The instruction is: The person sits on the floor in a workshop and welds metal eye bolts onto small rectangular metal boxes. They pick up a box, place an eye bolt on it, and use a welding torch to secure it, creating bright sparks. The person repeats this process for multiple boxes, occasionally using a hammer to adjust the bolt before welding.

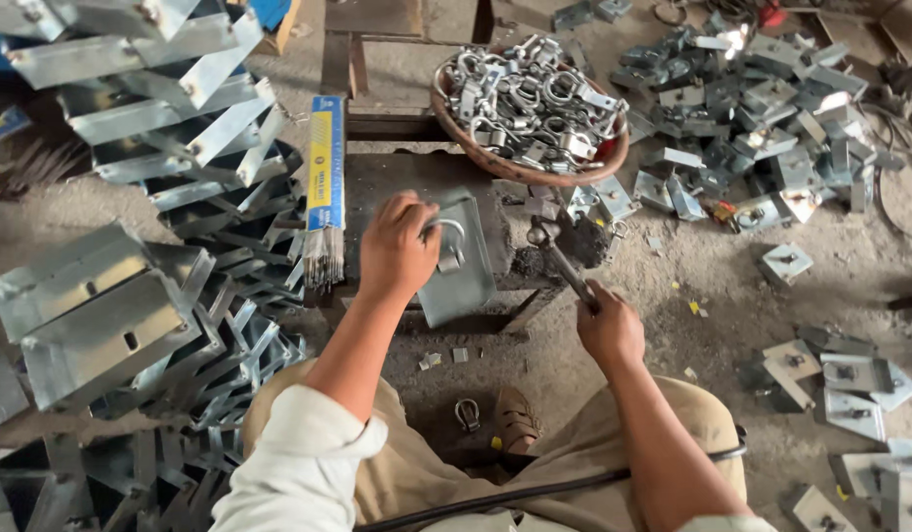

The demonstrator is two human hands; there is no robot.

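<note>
My left hand (397,251) presses a curved metal ring (452,239) onto a grey bent steel plate (466,276) that lies on a dark low work stand (377,187). My right hand (609,330) grips the handle of a welding electrode holder (564,261), whose tip points at the plate's right side. A black cable (535,491) runs across my lap.
A round basket (515,167) of metal rings sits behind the stand. A yellow and blue pack of welding rods (325,187) lies at the stand's left. Stacks of bent steel brackets (131,246) fill the left; finished plates (751,108) litter the floor on the right.
</note>
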